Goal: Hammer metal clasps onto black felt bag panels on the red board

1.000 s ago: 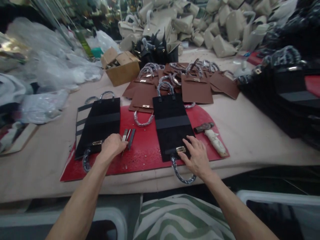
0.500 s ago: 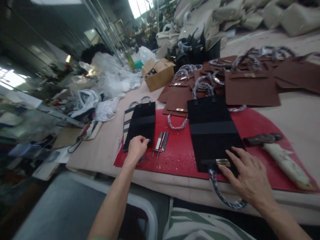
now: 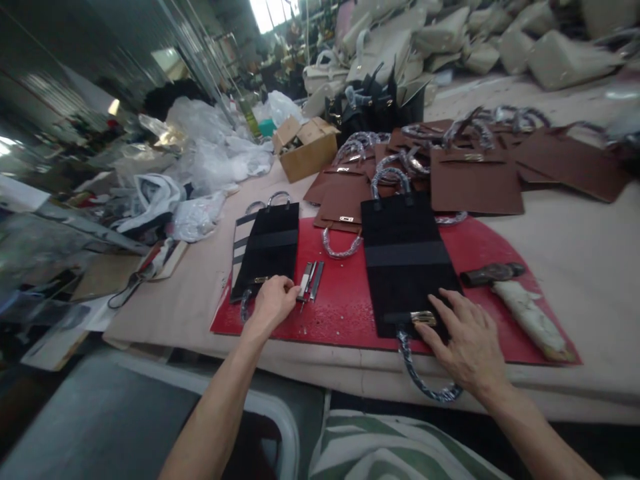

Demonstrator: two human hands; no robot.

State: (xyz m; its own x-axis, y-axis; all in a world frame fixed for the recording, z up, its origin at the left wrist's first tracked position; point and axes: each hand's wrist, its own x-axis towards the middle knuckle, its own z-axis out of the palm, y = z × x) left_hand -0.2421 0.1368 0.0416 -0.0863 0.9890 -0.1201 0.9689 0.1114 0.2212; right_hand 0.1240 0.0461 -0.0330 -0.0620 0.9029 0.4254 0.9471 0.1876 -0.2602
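Note:
My right hand (image 3: 467, 340) lies with its fingers spread over the lower right of a black bag panel (image 3: 405, 280). Its thumb and index finger rest beside a gold metal clasp (image 3: 423, 319), above a plastic-wrapped handle (image 3: 425, 387). My left hand (image 3: 275, 300) is closed, fingers curled together, over the lower right edge of a second black bag panel (image 3: 273, 247). Its fingertips reach the nearest of several slim metal tools (image 3: 316, 280) lying on the red board (image 3: 345, 300); whatever is in the fingers is hidden. A gold clasp (image 3: 261, 280) shows beside this hand.
A hammer (image 3: 530, 313) with a wrapped handle lies at the board's right. Behind are brown bag panels (image 3: 475, 183) with wrapped handles, a cardboard box (image 3: 307, 153), black bags (image 3: 373, 100) and piled beige bags (image 3: 445, 40). Plastic wrapping (image 3: 215, 147) heaps at the left.
My left hand has shifted from over the left black panel toward the metal tools, uncovering that panel's clasp. My right hand stays by its clasp. The view has turned slightly right.

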